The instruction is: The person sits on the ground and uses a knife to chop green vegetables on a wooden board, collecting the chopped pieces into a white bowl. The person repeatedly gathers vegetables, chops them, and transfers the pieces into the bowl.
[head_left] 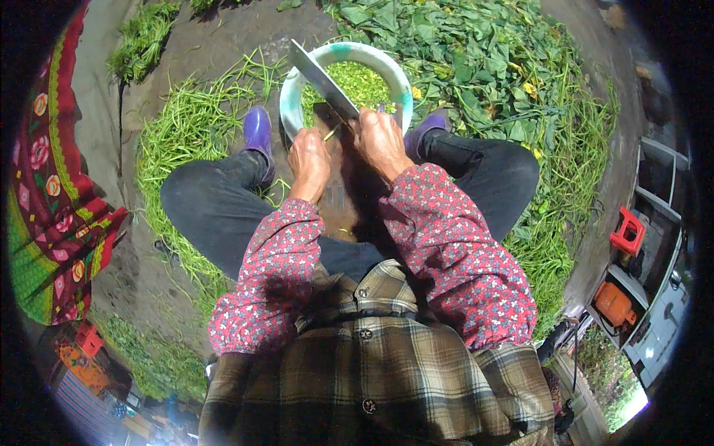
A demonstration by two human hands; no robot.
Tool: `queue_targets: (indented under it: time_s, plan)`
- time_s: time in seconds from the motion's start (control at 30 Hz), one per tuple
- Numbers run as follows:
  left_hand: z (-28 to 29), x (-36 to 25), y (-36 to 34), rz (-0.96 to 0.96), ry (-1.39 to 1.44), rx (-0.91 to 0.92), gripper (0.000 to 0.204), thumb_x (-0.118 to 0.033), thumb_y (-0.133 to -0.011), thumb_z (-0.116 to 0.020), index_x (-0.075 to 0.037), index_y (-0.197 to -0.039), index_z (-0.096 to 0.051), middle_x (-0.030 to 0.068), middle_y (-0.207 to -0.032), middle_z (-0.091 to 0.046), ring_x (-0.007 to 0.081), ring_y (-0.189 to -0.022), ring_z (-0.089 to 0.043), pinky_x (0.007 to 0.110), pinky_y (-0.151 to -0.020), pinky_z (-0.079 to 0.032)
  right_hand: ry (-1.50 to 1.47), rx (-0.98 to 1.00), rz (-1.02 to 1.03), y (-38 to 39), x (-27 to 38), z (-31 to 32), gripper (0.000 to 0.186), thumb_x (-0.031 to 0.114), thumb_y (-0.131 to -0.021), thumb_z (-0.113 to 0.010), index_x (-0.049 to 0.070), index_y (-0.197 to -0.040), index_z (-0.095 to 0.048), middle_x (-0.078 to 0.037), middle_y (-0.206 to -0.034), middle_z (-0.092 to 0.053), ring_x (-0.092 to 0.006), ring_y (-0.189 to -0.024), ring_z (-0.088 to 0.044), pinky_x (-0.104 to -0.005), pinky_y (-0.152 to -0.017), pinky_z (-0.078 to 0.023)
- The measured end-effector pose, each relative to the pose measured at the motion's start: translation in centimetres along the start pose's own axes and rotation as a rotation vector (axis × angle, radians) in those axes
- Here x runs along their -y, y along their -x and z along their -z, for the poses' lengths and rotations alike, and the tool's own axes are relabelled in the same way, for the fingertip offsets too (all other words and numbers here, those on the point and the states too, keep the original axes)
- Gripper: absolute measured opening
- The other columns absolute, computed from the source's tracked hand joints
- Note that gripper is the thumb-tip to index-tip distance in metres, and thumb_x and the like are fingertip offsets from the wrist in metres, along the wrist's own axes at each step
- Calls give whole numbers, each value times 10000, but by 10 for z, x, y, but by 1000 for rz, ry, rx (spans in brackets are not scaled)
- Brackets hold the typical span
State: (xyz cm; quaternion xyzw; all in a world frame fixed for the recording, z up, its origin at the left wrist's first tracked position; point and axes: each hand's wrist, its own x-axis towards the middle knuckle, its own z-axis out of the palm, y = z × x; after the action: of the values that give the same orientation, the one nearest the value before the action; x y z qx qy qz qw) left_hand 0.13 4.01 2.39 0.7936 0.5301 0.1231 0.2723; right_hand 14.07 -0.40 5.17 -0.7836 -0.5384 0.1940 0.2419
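My right hand grips a broad-bladed cleaver, its blade slanting up and left across the rim of a round white-and-green basin. Finely chopped green stems lie inside the basin. Closed around a short piece of green stem, my left hand is just left of the blade. Under both hands, a brown wooden board slopes from the basin toward my lap. Most of the cleaver's handle is hidden by my fingers.
Long green stems are heaped on the left, and a large pile of leafy vines spreads on the right. My purple boots flank the basin. A flowered cloth hangs at far left; a red stool stands at far right.
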Motion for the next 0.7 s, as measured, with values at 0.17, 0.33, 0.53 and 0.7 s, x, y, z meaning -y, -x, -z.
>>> queue_targets:
  time_s: [0.17, 0.33, 0.53, 0.7]
  plan:
    - [0, -6, -1, 5, 27, -18, 86, -67, -707, -615, -10, -758, -575, 189, -782, -573, 389, -755, -574, 466, -651, -455, 31, -9, 1, 4, 3, -1, 105, 108, -780, -560, 9, -773, -525, -242, -633, -563, -432, -642, -571, -498, -571, -450]
    - [-4, 0, -3, 133, 25, 108, 95, -81, -705, -614, -2, -752, -589, 209, -787, -586, 400, -760, -591, 480, -646, -468, 99, -51, -16, 6, 10, -14, 85, 84, -751, -561, 25, -767, -502, -225, -618, -563, -409, -609, -576, -495, -548, -450]
    - [-6, 7, -7, 44, 3, 22, 126, -101, -692, -643, 6, -719, -582, 213, -770, -579, 402, -733, -584, 478, -627, -467, -31, -55, -68, 0, -7, -1, 184, 135, -785, -597, -22, -732, -515, -255, -620, -556, -433, -632, -572, -495, -558, -451]
    - [-10, 5, -6, 11, 58, 0, 117, -103, -702, -624, -13, -747, -564, 200, -781, -558, 397, -733, -562, 472, -633, -449, 60, 0, -59, 6, 5, -2, 157, 138, -770, -600, 0, -742, -534, -260, -653, -565, -434, -650, -579, -502, -578, -461]
